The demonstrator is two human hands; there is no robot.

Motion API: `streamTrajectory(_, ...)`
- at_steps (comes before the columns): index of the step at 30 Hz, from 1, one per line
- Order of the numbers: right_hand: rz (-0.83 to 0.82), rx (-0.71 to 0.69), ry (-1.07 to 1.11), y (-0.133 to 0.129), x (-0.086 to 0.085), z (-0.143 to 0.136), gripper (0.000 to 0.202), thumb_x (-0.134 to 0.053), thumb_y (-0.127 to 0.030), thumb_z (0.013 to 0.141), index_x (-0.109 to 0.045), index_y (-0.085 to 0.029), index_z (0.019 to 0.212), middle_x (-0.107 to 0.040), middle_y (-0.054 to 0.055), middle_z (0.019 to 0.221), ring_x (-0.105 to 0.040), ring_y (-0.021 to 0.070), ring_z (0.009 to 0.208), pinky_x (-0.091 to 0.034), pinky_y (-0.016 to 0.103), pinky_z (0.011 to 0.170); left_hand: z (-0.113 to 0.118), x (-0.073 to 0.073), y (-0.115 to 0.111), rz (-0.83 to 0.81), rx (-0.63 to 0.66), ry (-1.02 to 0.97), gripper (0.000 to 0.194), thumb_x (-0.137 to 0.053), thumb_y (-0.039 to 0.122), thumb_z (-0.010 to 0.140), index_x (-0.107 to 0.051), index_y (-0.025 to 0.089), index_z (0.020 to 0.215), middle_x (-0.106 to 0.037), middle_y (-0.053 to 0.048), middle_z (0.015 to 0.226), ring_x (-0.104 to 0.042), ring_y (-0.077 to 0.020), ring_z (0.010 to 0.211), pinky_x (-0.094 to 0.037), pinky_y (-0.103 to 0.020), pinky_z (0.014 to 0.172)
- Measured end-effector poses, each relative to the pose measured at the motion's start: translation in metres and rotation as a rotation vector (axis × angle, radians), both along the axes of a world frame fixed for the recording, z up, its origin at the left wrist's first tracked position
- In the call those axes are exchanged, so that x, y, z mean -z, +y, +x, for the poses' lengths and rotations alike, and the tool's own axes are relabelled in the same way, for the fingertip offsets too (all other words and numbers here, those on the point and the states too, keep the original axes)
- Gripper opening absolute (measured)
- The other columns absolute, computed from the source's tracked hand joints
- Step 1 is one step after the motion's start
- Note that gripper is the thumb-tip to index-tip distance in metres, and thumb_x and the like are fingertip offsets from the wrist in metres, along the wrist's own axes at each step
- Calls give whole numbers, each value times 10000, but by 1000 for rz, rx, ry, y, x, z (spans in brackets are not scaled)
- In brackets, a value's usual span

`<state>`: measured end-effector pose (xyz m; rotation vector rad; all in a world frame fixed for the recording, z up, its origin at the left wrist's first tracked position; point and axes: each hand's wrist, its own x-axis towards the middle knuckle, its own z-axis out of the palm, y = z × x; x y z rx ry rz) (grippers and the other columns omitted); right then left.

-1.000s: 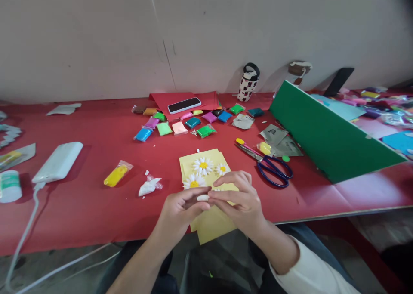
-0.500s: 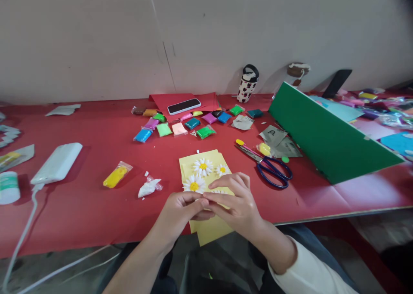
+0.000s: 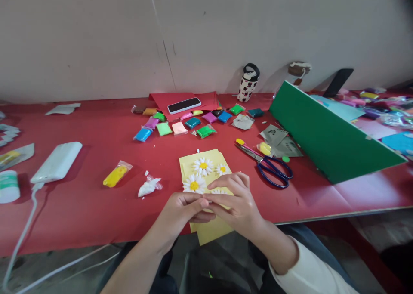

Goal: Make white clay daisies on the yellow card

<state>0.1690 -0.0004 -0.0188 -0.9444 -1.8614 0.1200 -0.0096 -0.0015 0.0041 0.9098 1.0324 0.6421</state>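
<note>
My left hand (image 3: 187, 210) and my right hand (image 3: 237, 203) meet at the fingertips over the lower part of the yellow paper (image 3: 211, 236). Both pinch something too small and hidden to make out. On the paper above them lie white daisies with yellow centres: a top one (image 3: 203, 167), a left one (image 3: 194, 185) and a small right one (image 3: 222, 169). Another flower (image 3: 218, 191) is partly covered by my right hand. Left of my hands sits a lump of white clay (image 3: 148, 187) on clear wrapping, and beyond it a yellow clay packet (image 3: 116, 175).
Blue-handled scissors (image 3: 274, 171) lie right of the paper, near a leaning green board (image 3: 332, 134). Several coloured clay packets (image 3: 192, 122) and a phone (image 3: 184, 106) are at the back. A white power bank (image 3: 57, 162) with a cable lies left. A patterned bottle (image 3: 248, 85) stands behind.
</note>
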Motion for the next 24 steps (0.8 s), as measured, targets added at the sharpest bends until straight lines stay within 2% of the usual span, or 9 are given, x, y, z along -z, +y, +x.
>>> streamTrajectory(5,-3,34,31,3,0,-1,51,-716,-270,819,-732,-312,844,-726,-21,912,-635,148,839,-393,366,816,-1,4,1,45,-2,52,385,-734,439,762,-733,157,1025,-769,-93,936,-740,-210,834,-581,-335,850)
streamTrajectory(9,-36,70,91,6,2,0,71,-715,-277,819,-742,-309,876,-721,4,938,-656,169,868,-423,367,801,-5,9,3,289,-132,163,521,-781,383,717,-642,273,1206,-716,-45,1162,-700,-209,1019,-568,-318,896)
streamTrajectory(11,-52,65,118,6,3,1,74,-715,-289,819,-743,-305,885,-715,10,937,-661,173,875,-431,370,804,-6,8,4,337,-173,172,468,-775,393,718,-673,259,1155,-740,-45,1099,-715,-215,976,-568,-335,903)
streamTrajectory(17,-62,41,112,3,0,1,43,-702,-287,826,-739,-294,847,-709,5,910,-641,167,851,-417,370,804,-1,-2,2,100,-125,96,350,-760,455,713,-754,161,902,-771,-78,914,-743,-215,731,-595,-379,840)
streamTrajectory(21,-88,30,70,2,-1,-1,191,-709,-302,808,-717,-300,999,-710,5,944,-633,173,883,-409,369,832,4,-2,2,146,-122,131,307,-751,461,716,-746,156,753,-766,-66,794,-734,-209,770,-593,-359,833)
streamTrajectory(24,-85,10,54,2,0,-2,92,-702,-276,817,-731,-313,896,-709,-8,935,-632,159,880,-400,363,839,4,-1,2,165,-90,131,326,-724,479,737,-755,162,808,-766,-71,809,-730,-213,814,-589,-359,838)
